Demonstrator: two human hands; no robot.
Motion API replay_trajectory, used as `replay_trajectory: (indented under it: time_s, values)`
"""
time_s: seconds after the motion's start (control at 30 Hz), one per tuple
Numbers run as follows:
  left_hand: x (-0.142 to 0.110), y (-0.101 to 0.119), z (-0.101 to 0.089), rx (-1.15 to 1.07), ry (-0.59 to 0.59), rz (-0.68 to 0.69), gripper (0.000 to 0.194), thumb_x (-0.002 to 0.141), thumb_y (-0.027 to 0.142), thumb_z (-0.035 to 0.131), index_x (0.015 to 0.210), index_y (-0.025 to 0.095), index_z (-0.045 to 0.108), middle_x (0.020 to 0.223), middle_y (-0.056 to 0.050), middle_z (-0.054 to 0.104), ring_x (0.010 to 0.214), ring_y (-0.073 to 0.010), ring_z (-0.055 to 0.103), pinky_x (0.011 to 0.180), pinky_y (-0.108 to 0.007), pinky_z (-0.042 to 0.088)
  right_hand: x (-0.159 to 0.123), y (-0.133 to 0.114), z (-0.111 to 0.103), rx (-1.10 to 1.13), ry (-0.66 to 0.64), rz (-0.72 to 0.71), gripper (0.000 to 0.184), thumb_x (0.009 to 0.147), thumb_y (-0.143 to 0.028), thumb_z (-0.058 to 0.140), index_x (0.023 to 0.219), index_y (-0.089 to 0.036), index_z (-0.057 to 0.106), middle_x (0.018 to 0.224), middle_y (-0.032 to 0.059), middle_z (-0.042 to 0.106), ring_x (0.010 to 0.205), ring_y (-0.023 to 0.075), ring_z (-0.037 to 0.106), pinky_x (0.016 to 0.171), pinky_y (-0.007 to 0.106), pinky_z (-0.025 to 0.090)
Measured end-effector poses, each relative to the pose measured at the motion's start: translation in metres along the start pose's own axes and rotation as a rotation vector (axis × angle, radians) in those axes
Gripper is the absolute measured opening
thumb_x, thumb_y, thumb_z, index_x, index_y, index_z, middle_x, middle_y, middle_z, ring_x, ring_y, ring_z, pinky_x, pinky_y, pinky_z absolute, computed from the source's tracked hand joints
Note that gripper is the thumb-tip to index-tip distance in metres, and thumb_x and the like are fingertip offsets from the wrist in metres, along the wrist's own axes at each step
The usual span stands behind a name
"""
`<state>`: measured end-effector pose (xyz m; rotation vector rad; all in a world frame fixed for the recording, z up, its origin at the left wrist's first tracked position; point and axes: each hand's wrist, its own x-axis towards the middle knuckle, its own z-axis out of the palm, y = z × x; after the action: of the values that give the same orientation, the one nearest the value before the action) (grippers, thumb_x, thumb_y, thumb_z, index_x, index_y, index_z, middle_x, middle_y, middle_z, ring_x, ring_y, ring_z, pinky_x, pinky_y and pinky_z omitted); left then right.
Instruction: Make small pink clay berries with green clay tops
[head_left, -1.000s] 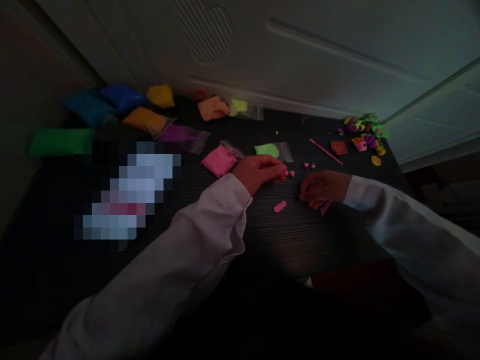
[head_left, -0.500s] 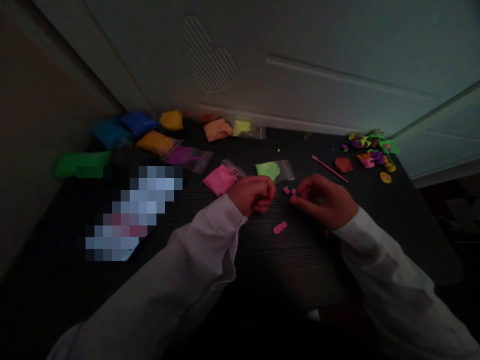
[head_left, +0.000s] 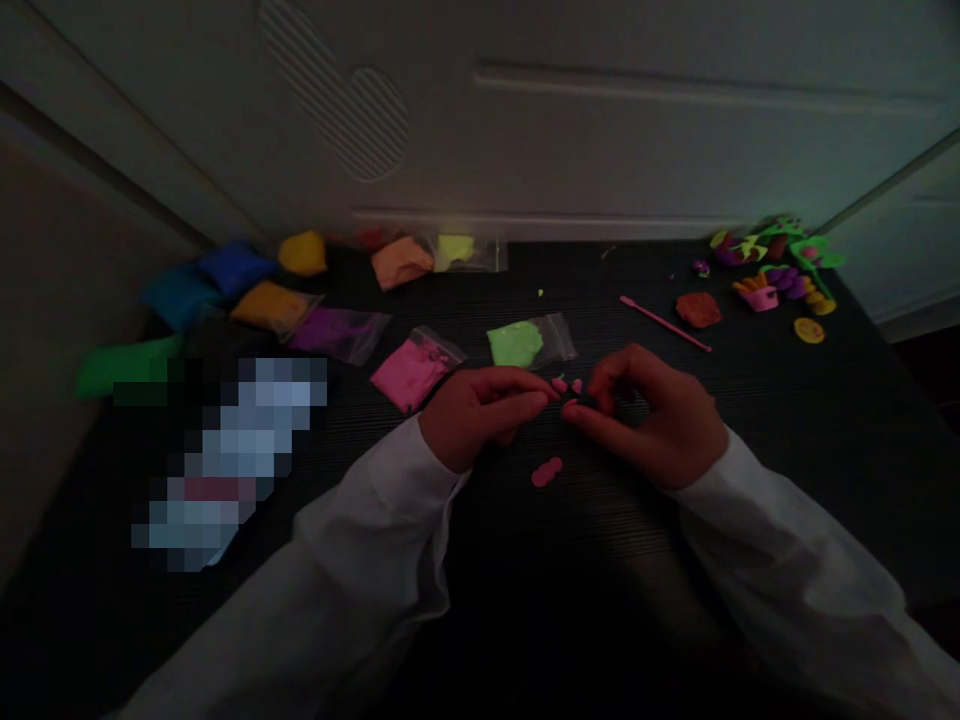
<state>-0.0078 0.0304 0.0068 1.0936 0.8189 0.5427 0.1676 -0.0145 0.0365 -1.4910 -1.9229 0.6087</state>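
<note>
Two white-sleeved arms reach forward; left hand (head_left: 480,415) and right hand (head_left: 649,415) meet fingertip to fingertip, fingers curled.

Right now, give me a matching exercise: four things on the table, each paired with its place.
Things:
1. pink tool
2. light green clay bag
3. flat pink clay piece
4. blue clay bag

Places:
A. far left, near the wall
B. between the wrists, on the near side of the hands
C. right of centre, beside the red lump
D. just beyond the fingertips

Pairs: 1-C, 2-D, 3-B, 4-A
</note>
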Motion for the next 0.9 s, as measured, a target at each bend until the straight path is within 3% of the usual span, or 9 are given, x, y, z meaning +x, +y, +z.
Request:
replay_trajectory:
  time_s: [0.63, 0.77, 0.9]
  values:
    - [-0.002, 0.0013, 0.0006, 0.204, 0.009, 0.055, 0.017, 0.068, 0.032, 0.058, 0.071, 0.016, 0.061, 0.041, 0.006, 0.041, 0.037, -0.0028, 0.034, 0.037, -0.017, 0.019, 0.0005, 0.0019, 0.0062, -0.059, -0.044, -0.078, 0.02, 0.071, -0.037, 0.055, 0.074, -0.018, 0.048, 0.061, -0.0027, 0.049, 0.054, 0.0076, 0.044, 0.053, 0.022, 0.035]
    - [-0.0012, -0.0009, 0.0003, 0.181, -0.004, 0.07, 0.018, 0.069, 0.032, 0.057, 0.073, 0.015, 0.062, 0.04, 0.006, 0.04, 0.036, -0.0021, 0.033, 0.036, -0.016, 0.019, -0.0002, 0.0019, 0.0035, 0.003, -0.03, -0.096, 0.022, 0.069, -0.035, 0.058, 0.077, -0.017, 0.05, 0.062, -0.0024, 0.05, 0.056, 0.0083, 0.046, 0.054, 0.023, 0.037]
    - [-0.0008, -0.0014, 0.0003, 0.146, -0.002, 0.059, 0.02, 0.069, 0.033, 0.056, 0.075, 0.015, 0.062, 0.039, 0.007, 0.038, 0.036, -0.0022, 0.032, 0.036, -0.016, 0.019, 0.0, 0.0008, -0.0013, 0.112, -0.007, -0.024, 0.018, 0.072, -0.032, 0.055, 0.082, -0.017, 0.052, 0.066, -0.0014, 0.052, 0.059, 0.0087, 0.048, 0.055, 0.022, 0.038]
